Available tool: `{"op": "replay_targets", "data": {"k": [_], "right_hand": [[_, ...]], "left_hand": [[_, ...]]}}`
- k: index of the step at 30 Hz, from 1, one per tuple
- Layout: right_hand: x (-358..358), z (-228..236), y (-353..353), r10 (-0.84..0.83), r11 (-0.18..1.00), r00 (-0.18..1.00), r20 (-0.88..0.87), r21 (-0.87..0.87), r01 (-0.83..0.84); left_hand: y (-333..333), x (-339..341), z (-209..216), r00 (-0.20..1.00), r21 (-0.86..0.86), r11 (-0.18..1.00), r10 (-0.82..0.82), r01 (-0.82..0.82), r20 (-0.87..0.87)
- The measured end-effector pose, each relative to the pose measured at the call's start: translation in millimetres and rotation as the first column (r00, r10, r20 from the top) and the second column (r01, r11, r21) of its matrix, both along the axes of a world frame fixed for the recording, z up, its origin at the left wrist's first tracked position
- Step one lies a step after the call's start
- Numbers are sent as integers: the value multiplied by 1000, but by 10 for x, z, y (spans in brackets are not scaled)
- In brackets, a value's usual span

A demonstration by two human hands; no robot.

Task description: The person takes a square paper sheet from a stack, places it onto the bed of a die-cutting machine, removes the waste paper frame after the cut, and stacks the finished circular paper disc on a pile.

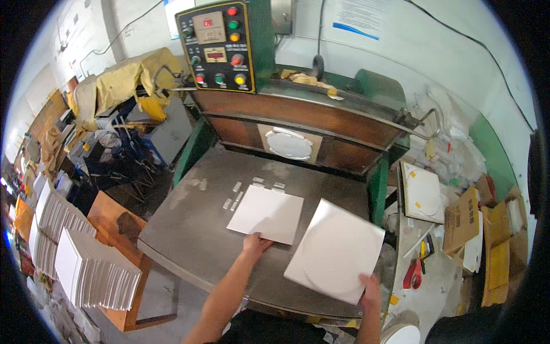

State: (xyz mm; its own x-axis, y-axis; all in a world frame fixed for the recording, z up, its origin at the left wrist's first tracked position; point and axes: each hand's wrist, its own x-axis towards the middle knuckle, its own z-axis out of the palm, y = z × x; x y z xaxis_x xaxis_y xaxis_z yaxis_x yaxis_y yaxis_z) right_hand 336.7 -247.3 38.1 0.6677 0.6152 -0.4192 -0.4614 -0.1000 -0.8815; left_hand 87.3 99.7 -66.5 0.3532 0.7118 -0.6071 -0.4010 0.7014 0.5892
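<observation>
My left hand (255, 247) grips the near edge of a white square board (267, 213), which lies on or just above the grey metal bed (172, 221) of a press. Small pale blocks (237, 187) sit along that board's far and left edges. In my right hand (370, 291) is a larger white board with a round outline (338, 252), gripped at its near right corner. It is tilted over the right part of the bed. The fingers of both hands are partly hidden by the boards.
Behind the bed stands the press's raised plate with a round die (289, 143). A control panel (216, 47) hangs above left. Stacks of white boards (94, 269) rest on an orange wooden stand (130, 312). Red-handled scissors (412, 274) lie on the right-hand table, near cardboard boxes (462, 221).
</observation>
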Motion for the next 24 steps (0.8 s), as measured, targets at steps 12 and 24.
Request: {"op": "replay_targets", "data": {"k": [12, 24], "right_hand": [[-1593, 341, -885, -485, 869, 868, 107, -51, 492], [-2282, 603, -1158, -704, 708, 710, 6, -73, 703]], "left_hand": [[-193, 848, 369, 391, 474, 195, 348, 859, -852], [4, 1039, 321, 452, 451, -33, 112, 892, -885]]}}
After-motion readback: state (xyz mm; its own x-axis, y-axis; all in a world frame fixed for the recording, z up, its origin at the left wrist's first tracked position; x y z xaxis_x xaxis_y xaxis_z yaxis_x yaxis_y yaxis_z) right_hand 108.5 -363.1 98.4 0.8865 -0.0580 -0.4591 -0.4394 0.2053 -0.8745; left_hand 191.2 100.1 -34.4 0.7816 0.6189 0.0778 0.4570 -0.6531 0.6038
